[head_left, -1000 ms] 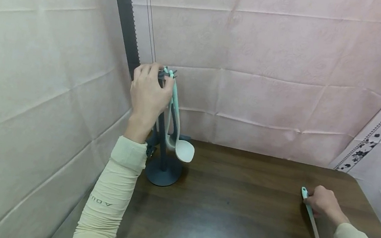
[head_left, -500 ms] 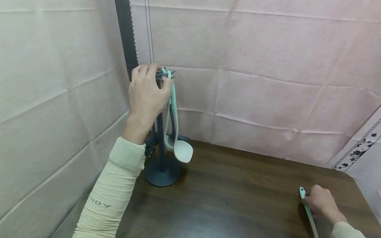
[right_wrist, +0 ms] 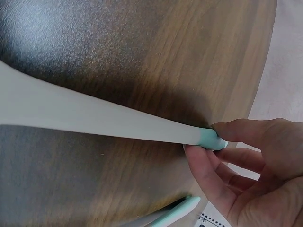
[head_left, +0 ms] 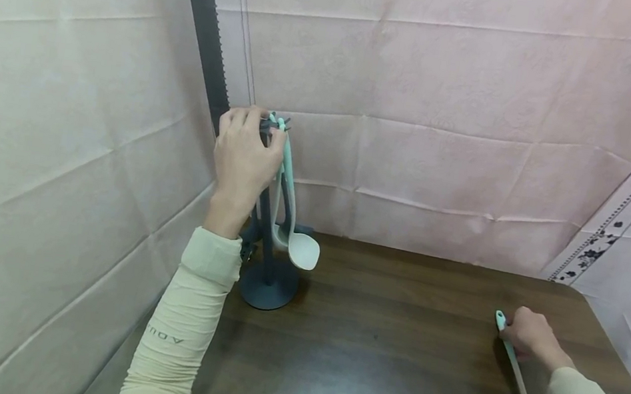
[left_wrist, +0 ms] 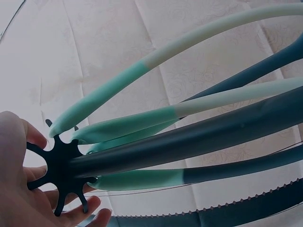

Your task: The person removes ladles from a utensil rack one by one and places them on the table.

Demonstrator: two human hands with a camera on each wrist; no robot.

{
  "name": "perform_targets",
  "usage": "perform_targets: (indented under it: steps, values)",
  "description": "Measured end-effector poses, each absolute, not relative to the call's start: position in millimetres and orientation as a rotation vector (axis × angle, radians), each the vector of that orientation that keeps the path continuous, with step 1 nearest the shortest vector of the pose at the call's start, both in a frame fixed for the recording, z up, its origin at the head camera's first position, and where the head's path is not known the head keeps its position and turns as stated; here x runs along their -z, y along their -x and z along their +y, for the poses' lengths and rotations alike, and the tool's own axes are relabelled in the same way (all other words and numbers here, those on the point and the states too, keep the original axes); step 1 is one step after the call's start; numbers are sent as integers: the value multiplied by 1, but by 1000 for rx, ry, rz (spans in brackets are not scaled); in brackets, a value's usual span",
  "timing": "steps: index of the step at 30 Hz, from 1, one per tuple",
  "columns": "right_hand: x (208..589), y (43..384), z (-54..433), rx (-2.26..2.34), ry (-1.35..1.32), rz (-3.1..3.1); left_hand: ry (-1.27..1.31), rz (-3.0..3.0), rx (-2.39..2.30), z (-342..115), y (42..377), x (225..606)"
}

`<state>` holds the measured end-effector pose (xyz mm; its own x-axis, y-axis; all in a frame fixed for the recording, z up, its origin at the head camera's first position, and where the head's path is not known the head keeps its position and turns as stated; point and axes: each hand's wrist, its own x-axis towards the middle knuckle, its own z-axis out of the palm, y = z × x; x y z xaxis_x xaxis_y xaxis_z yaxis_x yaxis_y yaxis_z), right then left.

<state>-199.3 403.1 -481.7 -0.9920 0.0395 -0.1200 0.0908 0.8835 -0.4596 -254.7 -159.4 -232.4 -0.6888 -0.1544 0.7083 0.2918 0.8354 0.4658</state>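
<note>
In the head view, the left hand (head_left: 244,160) grips the top of the dark stand (head_left: 268,288), a white spoon (head_left: 303,251) hanging beside its pole; well to the stand's right, the right hand (head_left: 533,337) pinches the pale utensil (head_left: 519,382). The left wrist view shows mint-handled utensils (left_wrist: 111,105) hanging from the stand (some dark-shafted); the right wrist view, the pale utensil's mint tip between thumb and fingers.

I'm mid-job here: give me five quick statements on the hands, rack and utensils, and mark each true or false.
1. The left hand holds the hooked top of the utensil rack. True.
2. The right hand is empty. False: it pinches the mint handle of a pale utensil.
3. A white spoon hangs from the rack. True.
4. The rack's base is square. False: it is round.
5. A dark-shafted utensil has a mint handle. True.
</note>
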Motion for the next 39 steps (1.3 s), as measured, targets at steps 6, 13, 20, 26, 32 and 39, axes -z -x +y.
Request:
perform_targets:
  steps: [6,13,20,26,32,39]
  values:
    - [478,200,401,727,-142,2890,105,-2212,715,-161,256,232]
    - [477,199,400,740,-156,2853,129,-2207,719,-161,255,233]
    - [475,198,398,718,-173,2858,128,-2201,712,-161,256,232]
    - [475,197,398,706,-168,2857,132,-2195,721,-161,256,233]
    - [476,197,398,716,-167,2858,126,-2194,716,-162,254,232]
    - [473,198,399,683,-185,2808,122,-2198,718,-161,254,232]
